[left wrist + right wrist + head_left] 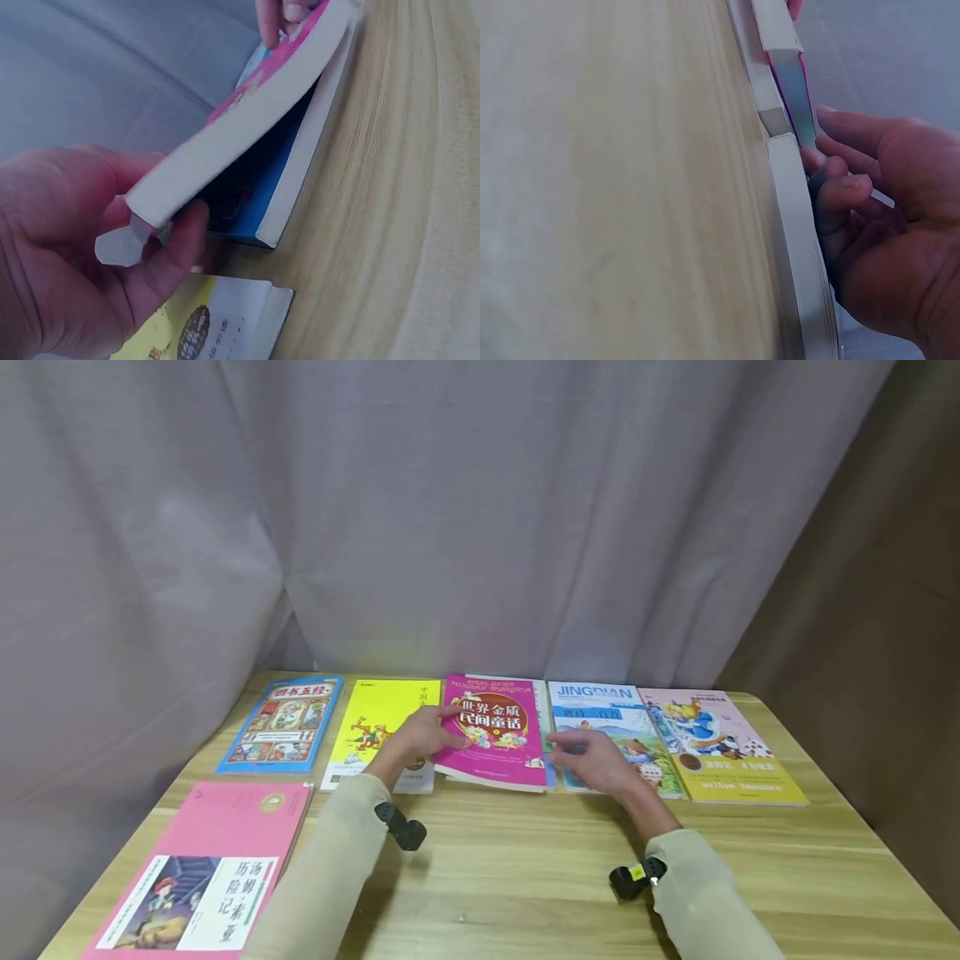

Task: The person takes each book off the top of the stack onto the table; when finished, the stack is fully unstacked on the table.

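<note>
My left hand (422, 735) pinches the left edge of a magenta storybook (495, 764), its thumb and fingers on opposite faces. In the left wrist view that edge of the magenta book (240, 120) is tilted up, off a blue-covered book (266, 184) lying beneath it. My right hand (600, 762) hovers over a blue and white JINGDIAN book (592, 693), with its fingers loosely bent. In the right wrist view the right hand (900, 225) has its fingertips near the magenta book's right edge, and nothing is held.
A yellow book (367, 710) and a blue-edged book (288, 714) lie to the left. On the right is a pink and yellow book (738, 781). A larger pink book (232, 818) lies front left on the wooden table (495, 893). A grey curtain (480, 527) hangs behind.
</note>
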The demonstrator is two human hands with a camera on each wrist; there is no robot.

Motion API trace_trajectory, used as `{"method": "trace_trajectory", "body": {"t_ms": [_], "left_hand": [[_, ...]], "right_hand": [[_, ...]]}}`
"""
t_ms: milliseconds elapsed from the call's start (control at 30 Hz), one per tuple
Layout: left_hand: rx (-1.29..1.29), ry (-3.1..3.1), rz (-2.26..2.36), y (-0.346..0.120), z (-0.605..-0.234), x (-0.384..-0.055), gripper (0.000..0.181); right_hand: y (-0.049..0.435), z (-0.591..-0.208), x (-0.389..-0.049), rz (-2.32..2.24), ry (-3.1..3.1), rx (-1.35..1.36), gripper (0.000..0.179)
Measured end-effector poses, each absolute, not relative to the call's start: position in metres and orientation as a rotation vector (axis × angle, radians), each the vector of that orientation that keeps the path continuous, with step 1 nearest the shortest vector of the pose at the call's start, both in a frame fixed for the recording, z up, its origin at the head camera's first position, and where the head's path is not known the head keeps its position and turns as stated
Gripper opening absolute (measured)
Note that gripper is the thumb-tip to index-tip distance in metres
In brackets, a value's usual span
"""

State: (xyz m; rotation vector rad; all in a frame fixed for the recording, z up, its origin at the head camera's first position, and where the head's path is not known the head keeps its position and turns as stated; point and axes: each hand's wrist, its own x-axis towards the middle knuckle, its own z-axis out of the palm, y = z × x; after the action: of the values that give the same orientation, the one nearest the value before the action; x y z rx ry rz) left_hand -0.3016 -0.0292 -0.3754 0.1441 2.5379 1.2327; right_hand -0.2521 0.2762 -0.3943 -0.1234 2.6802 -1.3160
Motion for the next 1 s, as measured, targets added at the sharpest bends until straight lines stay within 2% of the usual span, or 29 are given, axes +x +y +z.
{"method": "trace_trajectory", "body": {"t_ms": [267, 633, 1000], "left_hand": [[0.089, 2.367, 1.506, -0.043, -0.380, -0.294, 0.066], [-0.017, 2.236, 1.691, -0.054, -0.391, -0.287, 0.091], [0.035, 1.940, 1.936, -0.065, -0.397, -0.278, 0.089]], "right_hand": [[0.270, -0.395, -0.254, -1.226, 2.800, -0.223, 0.046], [0.265, -0.392, -0.256, -1.050, 2.838, -0.235, 0.050], [0.265, -0.393, -0.257, -1.032, 2.825, -0.240, 0.050]]}}
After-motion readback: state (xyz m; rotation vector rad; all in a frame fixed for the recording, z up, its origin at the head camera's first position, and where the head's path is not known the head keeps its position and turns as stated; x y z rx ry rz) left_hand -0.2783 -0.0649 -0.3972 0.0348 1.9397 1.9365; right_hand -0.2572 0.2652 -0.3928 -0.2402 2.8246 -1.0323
